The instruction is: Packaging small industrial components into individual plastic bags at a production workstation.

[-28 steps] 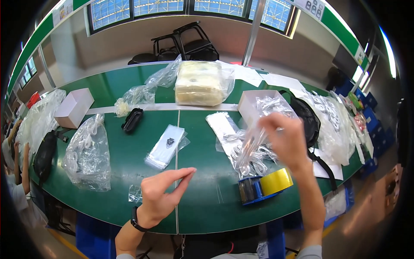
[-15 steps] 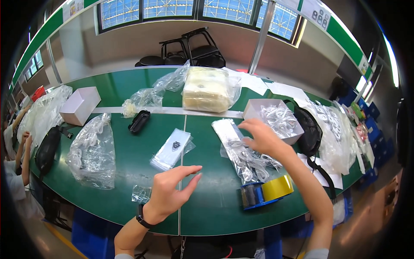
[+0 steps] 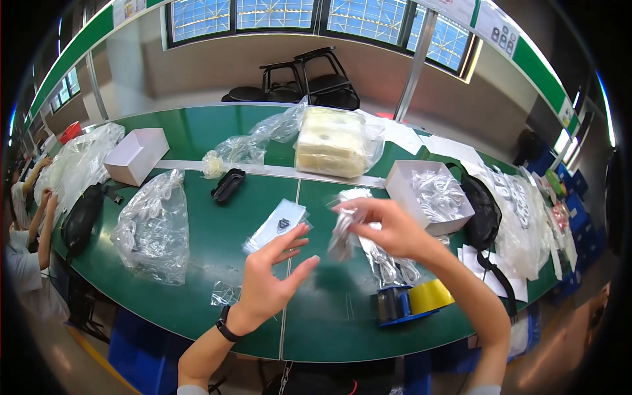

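Observation:
Between finger and thumb, my right hand (image 3: 388, 227) grips a coiled white cable (image 3: 342, 236), slightly blurred, lifted over the middle of the table. Below and right of it lies a pile of similar coiled cables (image 3: 393, 268) on clear packaging. My left hand (image 3: 273, 276) is open, fingers apart and palm turned toward the right hand, with nothing in it. Just beyond its fingertips rests a stack of clear plastic bags (image 3: 273, 227) with a small dark triangular piece (image 3: 283, 224) on top.
A blue tape dispenser with yellow tape (image 3: 431, 296) stands by the cable pile. Behind is a white box of cables (image 3: 466, 214). A black pouch (image 3: 228, 187), a large plastic bag (image 3: 153, 230) and a wrapped yellowish block (image 3: 329, 148) lie about. Another person's hands (image 3: 47, 197) work far left.
My right hand has picked up a coiled cable from the pile and drawn it left and nearer. My left hand stays open, its fingers slightly more spread. The view has shifted a little.

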Available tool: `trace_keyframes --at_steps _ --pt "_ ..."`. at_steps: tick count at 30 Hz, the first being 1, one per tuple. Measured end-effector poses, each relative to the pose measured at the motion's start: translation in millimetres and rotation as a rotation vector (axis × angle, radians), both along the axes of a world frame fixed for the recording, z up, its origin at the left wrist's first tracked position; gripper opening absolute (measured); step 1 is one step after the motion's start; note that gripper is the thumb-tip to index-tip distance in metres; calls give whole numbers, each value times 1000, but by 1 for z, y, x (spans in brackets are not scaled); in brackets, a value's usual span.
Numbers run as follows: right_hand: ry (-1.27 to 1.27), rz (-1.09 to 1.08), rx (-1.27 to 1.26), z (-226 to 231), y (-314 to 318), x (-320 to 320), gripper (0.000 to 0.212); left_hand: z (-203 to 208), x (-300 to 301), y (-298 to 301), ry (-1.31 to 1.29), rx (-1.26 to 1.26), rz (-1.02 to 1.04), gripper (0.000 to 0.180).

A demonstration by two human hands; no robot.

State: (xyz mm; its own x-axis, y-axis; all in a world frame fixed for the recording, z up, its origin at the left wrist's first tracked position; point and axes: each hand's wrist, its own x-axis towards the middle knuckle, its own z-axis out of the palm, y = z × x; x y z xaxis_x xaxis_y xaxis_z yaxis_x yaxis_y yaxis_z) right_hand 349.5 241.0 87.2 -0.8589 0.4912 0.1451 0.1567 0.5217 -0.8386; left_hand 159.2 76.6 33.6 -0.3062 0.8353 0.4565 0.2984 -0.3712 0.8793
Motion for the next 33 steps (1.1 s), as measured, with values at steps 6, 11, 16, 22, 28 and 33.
trace_keyframes --at_steps 6,11,16,22,28,33 --pt "64 127 -404 -8 -67 -19 33 -3 -12 -2 -254 6 -212 28" --pt "109 52 -480 -18 -80 -27 35 1 -16 -4 -359 -9 -198 21" --pt "115 -25 -108 -9 -85 -32 48 1 -22 -6 -296 2 -42 11" --pt "196 -141 551 10 -85 -39 31 11 -16 -8 167 188 202 7" --pt "38 -212 547 21 -101 -44 14 14 -15 -9 250 267 281 8" --pt "189 -205 372 17 -83 -39 9 15 -20 -12 51 135 140 6"
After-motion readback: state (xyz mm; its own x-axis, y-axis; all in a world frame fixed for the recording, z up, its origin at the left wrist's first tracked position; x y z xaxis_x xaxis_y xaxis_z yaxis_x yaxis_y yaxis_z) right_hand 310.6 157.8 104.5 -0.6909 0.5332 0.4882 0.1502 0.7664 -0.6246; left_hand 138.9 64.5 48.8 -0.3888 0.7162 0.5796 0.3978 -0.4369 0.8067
